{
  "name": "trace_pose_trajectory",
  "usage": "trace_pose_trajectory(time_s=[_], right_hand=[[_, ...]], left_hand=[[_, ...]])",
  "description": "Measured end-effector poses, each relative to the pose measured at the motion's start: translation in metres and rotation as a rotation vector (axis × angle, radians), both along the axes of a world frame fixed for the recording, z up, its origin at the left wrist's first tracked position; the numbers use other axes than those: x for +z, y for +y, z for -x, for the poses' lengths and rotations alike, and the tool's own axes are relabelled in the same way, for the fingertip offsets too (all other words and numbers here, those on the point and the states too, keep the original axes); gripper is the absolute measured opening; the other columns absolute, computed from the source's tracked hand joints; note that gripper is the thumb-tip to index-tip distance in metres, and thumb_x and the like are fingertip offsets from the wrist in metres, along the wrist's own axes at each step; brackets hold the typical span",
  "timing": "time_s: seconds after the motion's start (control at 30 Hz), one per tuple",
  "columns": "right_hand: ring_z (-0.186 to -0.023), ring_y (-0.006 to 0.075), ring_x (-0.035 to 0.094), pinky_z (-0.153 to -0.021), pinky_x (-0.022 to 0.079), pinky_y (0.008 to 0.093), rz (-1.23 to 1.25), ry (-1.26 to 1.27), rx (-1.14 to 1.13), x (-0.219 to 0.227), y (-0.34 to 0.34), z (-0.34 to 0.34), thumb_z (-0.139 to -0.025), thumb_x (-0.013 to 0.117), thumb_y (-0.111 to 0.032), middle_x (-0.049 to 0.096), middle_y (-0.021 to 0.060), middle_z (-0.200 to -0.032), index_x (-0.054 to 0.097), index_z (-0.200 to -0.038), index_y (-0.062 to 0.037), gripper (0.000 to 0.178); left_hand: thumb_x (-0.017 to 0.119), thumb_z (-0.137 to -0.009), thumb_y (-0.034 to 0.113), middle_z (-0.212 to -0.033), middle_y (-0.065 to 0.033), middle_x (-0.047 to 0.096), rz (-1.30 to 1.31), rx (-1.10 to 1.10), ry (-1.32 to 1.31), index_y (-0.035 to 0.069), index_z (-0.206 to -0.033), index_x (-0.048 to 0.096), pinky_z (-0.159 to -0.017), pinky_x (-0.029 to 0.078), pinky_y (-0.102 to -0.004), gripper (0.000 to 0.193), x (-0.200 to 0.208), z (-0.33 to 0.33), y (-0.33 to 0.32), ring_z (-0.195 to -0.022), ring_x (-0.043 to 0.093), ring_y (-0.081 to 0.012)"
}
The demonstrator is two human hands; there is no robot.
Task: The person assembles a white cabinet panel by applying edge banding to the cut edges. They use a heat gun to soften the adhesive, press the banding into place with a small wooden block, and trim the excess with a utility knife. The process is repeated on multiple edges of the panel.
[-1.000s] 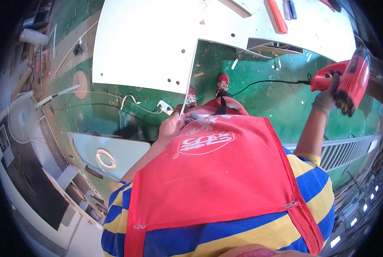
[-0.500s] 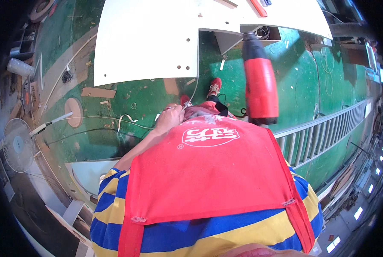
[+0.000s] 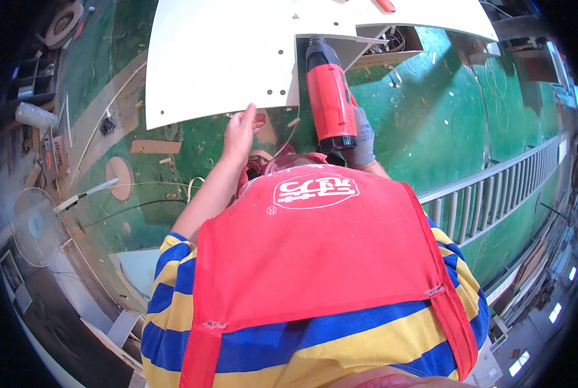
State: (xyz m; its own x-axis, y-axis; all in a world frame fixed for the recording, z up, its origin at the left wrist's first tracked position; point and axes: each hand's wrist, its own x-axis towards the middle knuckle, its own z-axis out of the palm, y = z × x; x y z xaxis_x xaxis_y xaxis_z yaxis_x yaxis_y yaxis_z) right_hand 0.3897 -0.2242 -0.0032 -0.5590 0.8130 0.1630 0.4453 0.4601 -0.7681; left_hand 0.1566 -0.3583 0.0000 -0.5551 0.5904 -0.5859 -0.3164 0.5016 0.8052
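Note:
A large white board [image 3: 218,64] with small dark holes and a notched edge lies in front of me. My right hand [image 3: 362,139], in a grey glove, grips a red heat gun [image 3: 331,100] from its right side. The gun's black nozzle points away from me, beside the notch's left edge. My bare left hand [image 3: 240,134] is at the board's near edge, its upper finger stretched out to that edge and the others loosely bent. I see nothing in it. A thin pale strip [image 3: 291,136] hangs below the board's notch corner.
An aluminium ladder [image 3: 489,191] lies at the right on the green floor. To the left stand a white fan [image 3: 37,226] and a round wooden disc [image 3: 120,178]. A cardboard box [image 3: 402,53] with coiled strips sits beneath the board, and an orange-handled tool [image 3: 386,6] lies on top.
The heat gun has moved left toward the notch, and my gloved right hand has come into sight on it. My left hand has risen from the strip to the board's near edge.

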Motion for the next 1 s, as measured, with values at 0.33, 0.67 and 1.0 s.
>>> trace_pose_trajectory(time_s=[0.33, 0.67, 1.0], right_hand=[[-0.092, 0.0284, 0.064, -0.080, 0.051, 0.0365, -0.002, -0.006, -0.048, 0.021, -0.006, -0.014, -0.081, 0.074, -0.015, 0.064, 0.0128, -0.101, 0.061, -0.110, -0.0072, 0.032], [-0.091, 0.0153, 0.062, -0.081, 0.051, 0.0311, 0.190, 0.231, -0.168, -0.046, -0.006, -0.054, -0.096, 0.055, -0.014, 0.064, 0.0061, -0.101, 0.056, -0.115, -0.0075, 0.020], [-0.094, 0.0212, 0.062, -0.082, 0.050, 0.0325, 0.656, 0.511, -0.117, -0.026, -0.029, -0.018, -0.087, 0.063, -0.015, 0.063, 0.0082, -0.104, 0.057, -0.121, -0.0068, 0.036]], left_hand=[[0.058, -0.099, 0.036, -0.111, -0.0170, 0.063, -0.200, 0.406, -0.333, -0.004, -0.127, 0.050, -0.086, 0.054, -0.0366, 0.049, -0.023, 0.012, 0.018, -0.104, 0.064, -0.0276], [0.062, -0.097, 0.035, -0.099, -0.0160, 0.068, -0.232, 0.391, -0.288, -0.004, -0.115, 0.056, -0.071, 0.059, -0.0332, 0.043, -0.029, 0.025, -0.003, -0.087, 0.071, -0.0254], [0.061, -0.097, 0.039, -0.102, -0.0170, 0.068, -0.170, 0.335, -0.273, -0.006, -0.118, 0.055, -0.076, 0.058, -0.0337, 0.050, -0.021, 0.030, -0.009, -0.092, 0.071, -0.0264]])
